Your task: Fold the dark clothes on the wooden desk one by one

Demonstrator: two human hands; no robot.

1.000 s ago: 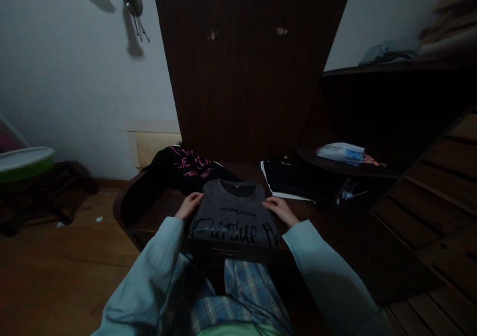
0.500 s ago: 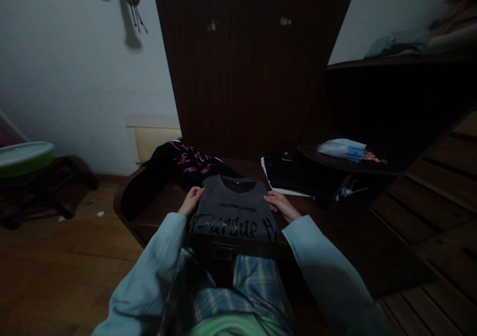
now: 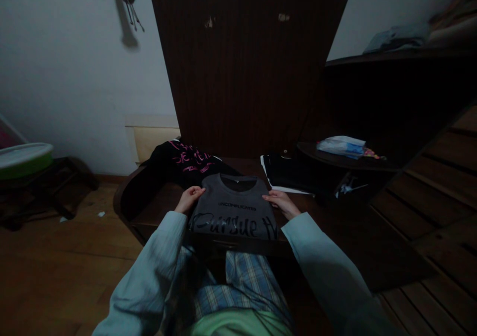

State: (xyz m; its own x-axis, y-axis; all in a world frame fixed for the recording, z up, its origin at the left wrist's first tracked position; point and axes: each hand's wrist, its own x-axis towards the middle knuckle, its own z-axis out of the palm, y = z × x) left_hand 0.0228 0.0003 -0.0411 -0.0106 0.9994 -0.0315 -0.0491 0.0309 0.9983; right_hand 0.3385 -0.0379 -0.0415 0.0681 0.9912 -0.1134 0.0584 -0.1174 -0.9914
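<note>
A folded grey T-shirt [image 3: 234,209] with dark lettering lies on a dark wooden table [image 3: 149,216] right in front of me. My left hand [image 3: 189,199] grips its left edge near the shoulder, fingers curled round the cloth. My right hand [image 3: 280,202] holds the right edge the same way. Both arms wear pale blue sleeves.
A black garment with pink print [image 3: 182,162] is heaped behind the grey shirt. A folded black and white garment [image 3: 286,174] lies to the right. A dark wardrobe [image 3: 246,62] stands behind, a shelf with a plastic packet [image 3: 341,147] at right, and a green basin [image 3: 24,158] at far left.
My hands have slid a little up the shirt's sides and the shirt has shifted slightly away from me. The camera has tilted a bit.
</note>
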